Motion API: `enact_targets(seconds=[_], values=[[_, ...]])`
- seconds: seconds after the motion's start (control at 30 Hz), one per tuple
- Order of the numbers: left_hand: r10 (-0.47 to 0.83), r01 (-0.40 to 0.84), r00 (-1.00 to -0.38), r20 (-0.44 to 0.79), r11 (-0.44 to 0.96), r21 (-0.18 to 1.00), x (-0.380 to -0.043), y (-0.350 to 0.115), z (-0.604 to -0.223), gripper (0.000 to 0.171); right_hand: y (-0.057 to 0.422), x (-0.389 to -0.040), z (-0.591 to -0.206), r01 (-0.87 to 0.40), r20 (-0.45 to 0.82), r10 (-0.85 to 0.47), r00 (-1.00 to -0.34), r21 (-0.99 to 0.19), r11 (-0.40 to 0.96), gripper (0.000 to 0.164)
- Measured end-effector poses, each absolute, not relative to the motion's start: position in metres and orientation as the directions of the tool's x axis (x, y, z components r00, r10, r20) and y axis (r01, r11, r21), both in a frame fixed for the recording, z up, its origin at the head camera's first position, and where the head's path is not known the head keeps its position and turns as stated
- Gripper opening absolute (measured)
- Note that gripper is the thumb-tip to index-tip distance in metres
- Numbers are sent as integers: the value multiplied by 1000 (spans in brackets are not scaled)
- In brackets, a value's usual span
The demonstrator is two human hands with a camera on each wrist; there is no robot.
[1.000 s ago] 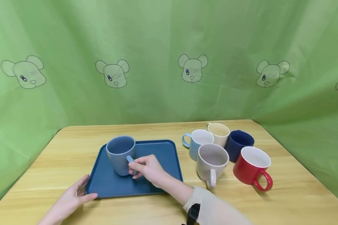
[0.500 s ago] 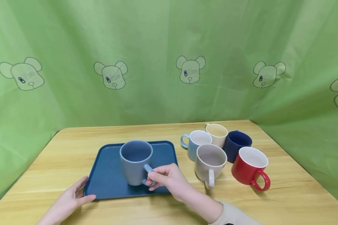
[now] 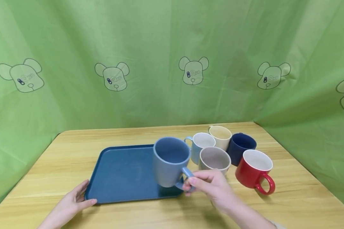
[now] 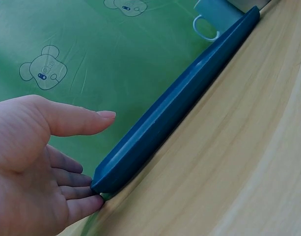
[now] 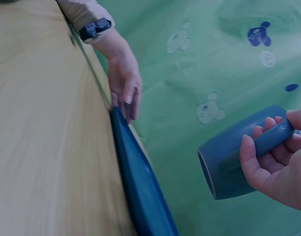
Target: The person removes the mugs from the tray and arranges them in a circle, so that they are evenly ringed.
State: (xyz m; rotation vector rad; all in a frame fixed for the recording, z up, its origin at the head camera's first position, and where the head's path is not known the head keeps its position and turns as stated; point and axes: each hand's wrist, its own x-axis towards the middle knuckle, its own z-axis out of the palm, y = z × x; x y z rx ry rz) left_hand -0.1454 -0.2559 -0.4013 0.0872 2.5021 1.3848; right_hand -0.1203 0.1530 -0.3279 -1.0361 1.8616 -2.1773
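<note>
My right hand (image 3: 213,187) pinches the handle of a grey-blue mug (image 3: 169,171), its fingers through and around the handle in the right wrist view. The mug is upright, held above the right end of a dark blue rectangular tray (image 3: 123,175). At the tray's near left corner rests my left hand (image 3: 71,203). In the left wrist view its fingers touch the tray's corner and its thumb stands apart from the rim. Right of the held mug is a grey mug (image 3: 215,157), its lower part hidden behind my right hand.
Behind the grey mug stand a light blue mug (image 3: 196,152), a cream mug (image 3: 222,136) and a navy mug (image 3: 236,152). A red mug (image 3: 247,175) is at the right, handle toward the front. All stand on a wooden table (image 3: 57,165) before a green curtain (image 3: 152,105).
My right hand has carried the grey-blue mug rightward from the tray's left part to above its right end. My left hand has stayed at the tray's corner.
</note>
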Motion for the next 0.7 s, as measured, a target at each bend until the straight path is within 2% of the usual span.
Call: enact_targets(seconds=[0.13, 0.4, 0.5, 0.63, 0.7], values=[[184, -73, -961, -208, 556, 828, -146, -257, -401, 88, 176, -114, -324, -378, 469, -465, -750, -882, -281, 33], [178, -71, -961, -210, 578, 813, -147, -257, -401, 89, 223, -102, -321, -446, 549, -423, -721, -835, -322, 41], [173, -73, -962, -212, 583, 809, -148, -256, -402, 89, 242, -95, -320, -437, 536, -396, -746, -842, -317, 41], [168, -81, -961, -218, 586, 806, -149, -256, -403, 90, 270, -81, -321, -393, 460, -324, -827, -884, -251, 40], [165, -90, -960, -227, 585, 806, -150, -256, -403, 90, 283, -75, -324, -398, 455, -286, -843, -886, -238, 40]])
